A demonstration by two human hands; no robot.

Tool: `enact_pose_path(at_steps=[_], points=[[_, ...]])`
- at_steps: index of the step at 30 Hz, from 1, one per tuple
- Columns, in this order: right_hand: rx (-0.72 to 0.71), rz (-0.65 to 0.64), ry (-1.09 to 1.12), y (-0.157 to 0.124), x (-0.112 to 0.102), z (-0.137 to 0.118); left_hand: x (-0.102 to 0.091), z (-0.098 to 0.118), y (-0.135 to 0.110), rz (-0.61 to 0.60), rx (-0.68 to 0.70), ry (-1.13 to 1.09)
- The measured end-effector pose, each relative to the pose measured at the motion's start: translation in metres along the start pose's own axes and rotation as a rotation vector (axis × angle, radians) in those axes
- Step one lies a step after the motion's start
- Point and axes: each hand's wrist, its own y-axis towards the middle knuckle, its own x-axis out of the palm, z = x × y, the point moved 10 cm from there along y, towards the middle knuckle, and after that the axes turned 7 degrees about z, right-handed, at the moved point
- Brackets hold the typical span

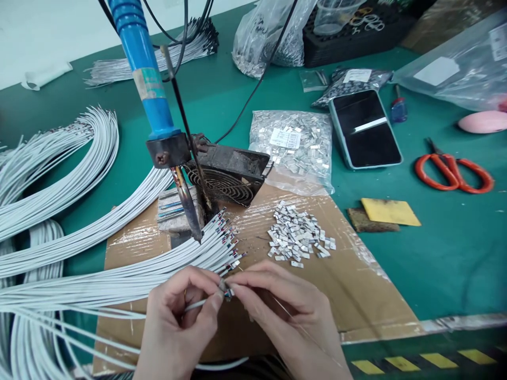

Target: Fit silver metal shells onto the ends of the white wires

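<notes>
My left hand [180,311] pinches the end of one white cable [194,305] between thumb and forefinger. My right hand [277,301] meets it fingertip to fingertip, pinching a small metal clip [226,289] at the cable's stripped coloured wires. Just above both hands lies a fanned bundle of white cables [119,277] with coloured wire ends. A blue-handled soldering iron [148,89] is fixed in a stand, its tip [194,221] pointing down at the cable ends. A loose pile of small metal clips [299,237] lies on the cardboard sheet [356,285], right of my hands.
A small black fan [229,177] sits behind the iron. A bag of clips [295,145], a phone [364,129], red scissors [453,171], a yellow sponge [390,211] and more bags lie on the green mat [455,253]. Looped white cables [47,174] fill the left.
</notes>
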Motion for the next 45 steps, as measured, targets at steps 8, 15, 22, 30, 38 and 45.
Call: enact_pose_path(at_steps=[8,15,22,30,38,45], points=[[-0.092,0.1,-0.278,-0.007,-0.014,-0.002,0.0,0.004,0.012,0.022,0.057,-0.004],[-0.155,0.076,-0.35,0.006,-0.006,-0.019,-0.006,0.008,0.025,-0.009,0.15,0.022],[-0.176,0.091,-0.285,0.016,0.007,-0.02,-0.016,0.012,0.034,-0.029,0.221,0.038],[-0.084,0.141,-0.189,0.018,0.014,-0.016,-0.015,0.018,0.036,0.043,0.18,-0.028],[-0.063,0.156,-0.164,0.019,0.012,-0.014,-0.013,0.021,0.038,0.017,0.205,0.009],[-0.039,0.166,-0.161,0.02,0.011,-0.013,-0.011,0.018,0.038,-0.026,0.203,0.021]])
